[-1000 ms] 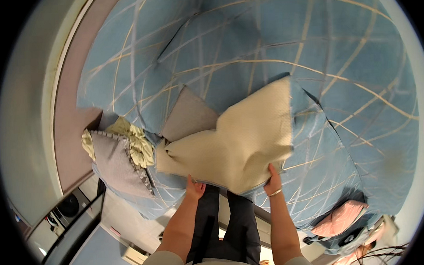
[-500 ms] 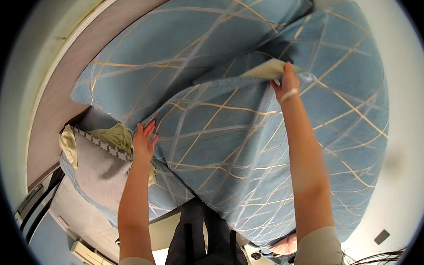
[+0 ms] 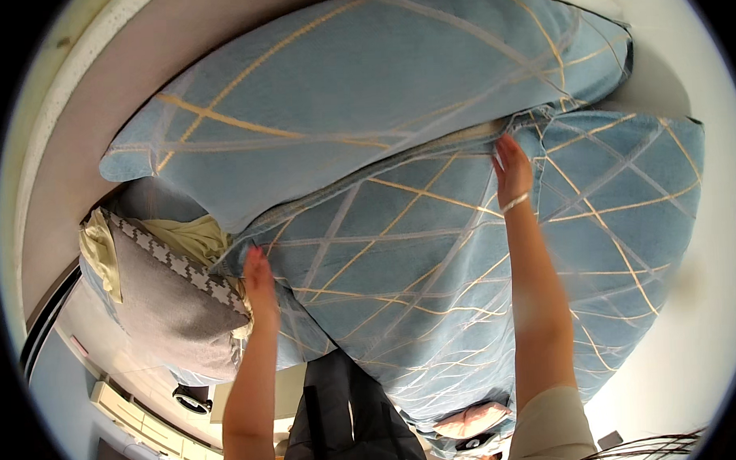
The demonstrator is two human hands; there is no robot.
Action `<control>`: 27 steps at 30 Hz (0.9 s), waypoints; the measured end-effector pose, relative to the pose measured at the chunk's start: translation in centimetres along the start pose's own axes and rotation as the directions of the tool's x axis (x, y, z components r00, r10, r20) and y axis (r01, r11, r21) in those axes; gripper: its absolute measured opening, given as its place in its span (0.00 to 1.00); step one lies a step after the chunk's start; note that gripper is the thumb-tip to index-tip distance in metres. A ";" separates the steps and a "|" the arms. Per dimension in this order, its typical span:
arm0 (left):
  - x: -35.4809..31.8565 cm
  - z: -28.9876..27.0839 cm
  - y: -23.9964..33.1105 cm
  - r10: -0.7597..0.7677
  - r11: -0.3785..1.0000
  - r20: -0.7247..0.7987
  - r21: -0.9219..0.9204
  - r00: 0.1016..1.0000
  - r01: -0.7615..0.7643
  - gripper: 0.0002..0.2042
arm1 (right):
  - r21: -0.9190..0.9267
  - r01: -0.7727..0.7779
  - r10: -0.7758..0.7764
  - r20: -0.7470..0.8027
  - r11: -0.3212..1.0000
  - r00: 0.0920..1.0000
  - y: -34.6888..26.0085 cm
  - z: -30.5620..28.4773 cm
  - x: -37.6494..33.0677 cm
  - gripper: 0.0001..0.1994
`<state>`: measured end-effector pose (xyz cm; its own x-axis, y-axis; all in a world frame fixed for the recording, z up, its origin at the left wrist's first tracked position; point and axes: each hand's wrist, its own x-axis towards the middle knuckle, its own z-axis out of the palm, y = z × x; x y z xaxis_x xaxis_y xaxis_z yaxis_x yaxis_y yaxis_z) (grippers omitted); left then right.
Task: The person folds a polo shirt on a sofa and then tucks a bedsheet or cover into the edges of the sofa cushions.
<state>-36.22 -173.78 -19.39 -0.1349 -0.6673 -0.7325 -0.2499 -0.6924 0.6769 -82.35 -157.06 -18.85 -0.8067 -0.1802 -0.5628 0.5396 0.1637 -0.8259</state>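
Observation:
A blue fabric cover with crossing yellow and grey lines lies spread before me. Its far edge runs along a matching blue cushion. My right hand rests at that edge, fingers stretched along the cloth and nothing lifted in them. Beside the cover's left corner is my left hand, slightly blurred, fingers extended against the cloth. Near it sits a grey pillow with a patterned band, and a yellow-green cloth is bunched behind it.
A pale wall stands on the right. At the far left is a light ledge. Pale drawers and a round black object are at lower left. A pink item lies near the cover's front edge.
The raised fold in my right hand has come down, and the cover's far edge now lies against the cushion. My right fingers have loosened. The left hand has shifted slightly nearer me.

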 end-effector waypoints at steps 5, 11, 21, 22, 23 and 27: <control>1.8 5.4 0.1 -0.138 0.989 -0.046 0.046 0.989 0.140 0.28 | -0.825 0.427 -0.378 0.286 0.370 0.880 4.3 -4.7 3.3 0.30; 5.8 1.2 0.3 -0.104 0.984 -0.006 0.144 0.995 0.104 0.22 | -0.980 0.178 -0.156 0.191 -0.093 0.969 2.3 1.8 2.1 0.39; 3.3 1.2 0.5 -0.147 0.951 0.043 -0.268 0.988 0.153 0.24 | -0.996 0.051 -0.101 0.059 -0.078 0.993 1.6 3.6 0.7 0.37; 4.3 1.5 0.2 -0.146 0.949 0.070 -0.270 0.987 0.160 0.24 | -0.997 0.049 -0.113 0.056 -0.066 0.992 2.1 3.8 0.5 0.37; 5.2 1.8 -0.1 -0.146 0.947 0.098 -0.272 0.984 0.168 0.25 | -0.997 0.046 -0.126 0.053 -0.056 0.991 2.5 3.9 0.4 0.36; 8.1 4.4 -0.4 -0.340 0.935 -0.144 -0.160 0.929 0.317 0.26 | -0.991 0.133 -0.207 0.136 -0.027 0.969 3.2 2.9 -0.3 0.35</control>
<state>-41.46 -177.70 -25.91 0.0980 -0.4241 -0.9003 -0.1231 -0.9028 0.4120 -79.72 -159.33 -21.42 -0.8606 -0.3402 -0.3789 -0.3608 0.9325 -0.0177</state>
